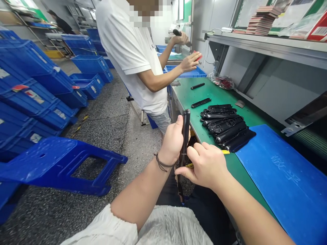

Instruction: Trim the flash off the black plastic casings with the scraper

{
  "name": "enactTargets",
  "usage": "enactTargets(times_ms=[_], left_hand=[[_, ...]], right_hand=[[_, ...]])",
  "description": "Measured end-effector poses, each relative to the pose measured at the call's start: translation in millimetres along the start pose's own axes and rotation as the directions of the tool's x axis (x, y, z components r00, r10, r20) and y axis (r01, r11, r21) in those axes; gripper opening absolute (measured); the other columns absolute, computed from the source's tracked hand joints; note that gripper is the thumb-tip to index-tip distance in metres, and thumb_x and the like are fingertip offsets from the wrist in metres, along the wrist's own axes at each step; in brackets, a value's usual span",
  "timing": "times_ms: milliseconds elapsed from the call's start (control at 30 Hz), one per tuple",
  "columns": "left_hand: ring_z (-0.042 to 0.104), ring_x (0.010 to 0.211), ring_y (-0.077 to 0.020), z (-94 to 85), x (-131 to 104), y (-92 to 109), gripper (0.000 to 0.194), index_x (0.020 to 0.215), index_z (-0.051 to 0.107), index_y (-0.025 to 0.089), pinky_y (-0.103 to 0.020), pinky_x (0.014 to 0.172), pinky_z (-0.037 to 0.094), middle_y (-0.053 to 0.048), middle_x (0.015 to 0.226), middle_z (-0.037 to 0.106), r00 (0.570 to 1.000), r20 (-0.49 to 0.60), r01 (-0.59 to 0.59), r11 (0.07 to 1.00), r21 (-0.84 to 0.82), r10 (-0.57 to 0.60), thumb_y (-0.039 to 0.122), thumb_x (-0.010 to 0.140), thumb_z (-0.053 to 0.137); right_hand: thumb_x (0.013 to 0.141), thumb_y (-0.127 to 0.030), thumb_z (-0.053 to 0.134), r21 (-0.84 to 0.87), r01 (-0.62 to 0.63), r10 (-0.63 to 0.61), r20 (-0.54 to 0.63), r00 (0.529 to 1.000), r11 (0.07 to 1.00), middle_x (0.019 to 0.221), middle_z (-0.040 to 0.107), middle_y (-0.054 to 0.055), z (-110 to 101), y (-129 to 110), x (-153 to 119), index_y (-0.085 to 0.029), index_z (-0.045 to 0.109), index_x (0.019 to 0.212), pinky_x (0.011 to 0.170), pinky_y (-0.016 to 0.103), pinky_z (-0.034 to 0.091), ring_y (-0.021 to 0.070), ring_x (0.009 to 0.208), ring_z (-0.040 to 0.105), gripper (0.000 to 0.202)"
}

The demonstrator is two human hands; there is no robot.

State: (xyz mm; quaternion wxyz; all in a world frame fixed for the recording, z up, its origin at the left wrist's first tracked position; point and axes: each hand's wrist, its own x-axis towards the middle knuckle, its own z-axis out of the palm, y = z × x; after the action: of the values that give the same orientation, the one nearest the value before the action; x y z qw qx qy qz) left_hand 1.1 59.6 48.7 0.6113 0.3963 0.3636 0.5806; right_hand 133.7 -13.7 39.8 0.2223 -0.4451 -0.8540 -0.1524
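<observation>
My left hand [172,143] is closed around a long, glossy black plastic part [186,122], held upright in front of me. My right hand [208,164] is curled round a slim yellow-handled tool [226,152], whose rear end sticks out beyond the knuckles. The tool's front end is mostly hidden, close against the lower part of the black piece, and its exact kind does not show. On the green bench top, right of my hands, lies a pile of similar black plastic parts [226,126]. Two more black parts [201,102] lie apart behind the pile.
A blue sheet [283,170] covers the bench's near right. A co-worker in a white shirt [127,51] stands ahead, holding a black part and something red. A blue stool [56,163] and stacked blue crates [28,81] stand left. A shelf [255,39] overhangs the bench.
</observation>
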Motion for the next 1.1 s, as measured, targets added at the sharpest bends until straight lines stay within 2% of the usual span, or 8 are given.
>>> enactTargets(times_ms=[267,400,600,733,867,967,1033,1100], left_hand=[[0.033,0.034,-0.0082,-8.9,27,3,0.062,0.063,0.043,0.023,-0.023,0.035,0.02,0.006,0.044,0.035,0.992,-0.082,0.081,0.987,-0.138,-0.093,0.075,0.093,0.058],[0.029,0.033,-0.0066,-15.4,37,6,0.059,0.068,0.046,0.021,-0.021,0.033,0.018,0.008,0.046,0.034,0.986,-0.107,0.099,0.971,-0.217,-0.125,0.073,0.096,0.055],[0.024,0.032,-0.0061,-24.0,43,2,0.056,0.069,0.042,0.022,-0.02,0.032,0.014,0.009,0.047,0.031,0.96,-0.172,0.158,0.934,-0.322,-0.221,0.067,0.103,0.046],[0.021,0.031,-0.0067,-34.4,47,-3,0.055,0.068,0.039,0.022,-0.021,0.032,0.011,0.01,0.046,0.026,0.925,-0.24,0.186,0.903,-0.388,-0.294,0.058,0.109,0.032],[0.022,0.031,-0.0064,-48.1,54,-4,0.055,0.067,0.035,0.023,-0.021,0.033,0.012,0.01,0.047,0.028,0.893,-0.329,0.152,0.895,-0.419,-0.306,0.059,0.108,0.035],[0.022,0.031,-0.0067,-57.4,57,-1,0.054,0.067,0.034,0.023,-0.022,0.033,0.012,0.01,0.047,0.028,0.89,-0.35,0.124,0.894,-0.431,-0.292,0.059,0.108,0.035],[0.022,0.031,-0.0071,-62.1,58,1,0.054,0.067,0.035,0.023,-0.022,0.033,0.012,0.01,0.046,0.028,0.89,-0.354,0.115,0.892,-0.438,-0.288,0.058,0.109,0.033],[0.021,0.031,-0.0072,-65.3,57,3,0.054,0.067,0.035,0.023,-0.021,0.033,0.012,0.01,0.046,0.029,0.889,-0.352,0.119,0.889,-0.442,-0.294,0.057,0.109,0.032]], right_hand=[[0.09,-0.091,0.045,0.004,0.032,-0.032,0.132,0.991,0.999,0.074,0.058,0.004,7,-7,-1,-0.02,0.058,0.081,0.063,0.035,0.017,0.0194,0.066,0.048,0.072],[0.095,-0.079,0.055,-0.034,0.047,-0.041,0.157,0.987,0.998,0.076,0.06,0.004,12,-10,-1,-0.02,0.058,0.083,0.064,0.035,0.018,0.0206,0.069,0.051,0.06],[0.104,-0.07,0.048,-0.09,0.094,-0.09,0.043,0.995,0.992,0.07,0.059,0.003,19,-8,-3,-0.02,0.056,0.075,0.063,0.036,0.015,0.019,0.065,0.047,0.058],[0.105,-0.061,0.053,-0.126,0.117,-0.124,-0.053,0.991,0.985,0.065,0.055,0.002,23,-3,-6,-0.021,0.054,0.069,0.063,0.036,0.015,0.0185,0.064,0.043,0.054],[0.106,-0.05,0.058,-0.079,0.148,-0.157,-0.127,0.979,0.986,0.064,0.052,0.001,21,9,-5,-0.021,0.054,0.068,0.063,0.035,0.021,0.0177,0.064,0.041,0.048],[0.103,-0.041,0.064,-0.091,0.0,-0.001,-0.008,1.0,0.996,0.081,0.062,0.003,18,22,-2,-0.02,0.066,0.096,0.065,0.035,0.028,0.02,0.075,0.051,0.023],[0.102,-0.031,0.064,-0.159,-0.138,0.151,0.069,0.986,0.978,0.094,0.066,0.008,18,31,-1,-0.015,0.063,0.123,0.065,0.035,0.029,0.0231,0.083,0.056,0.027],[0.1,-0.016,0.059,-0.2,-0.212,0.237,0.113,0.965,0.957,0.096,0.066,0.011,20,35,-2,-0.013,0.063,0.124,0.062,0.035,0.025,0.0242,0.081,0.057,0.025]])
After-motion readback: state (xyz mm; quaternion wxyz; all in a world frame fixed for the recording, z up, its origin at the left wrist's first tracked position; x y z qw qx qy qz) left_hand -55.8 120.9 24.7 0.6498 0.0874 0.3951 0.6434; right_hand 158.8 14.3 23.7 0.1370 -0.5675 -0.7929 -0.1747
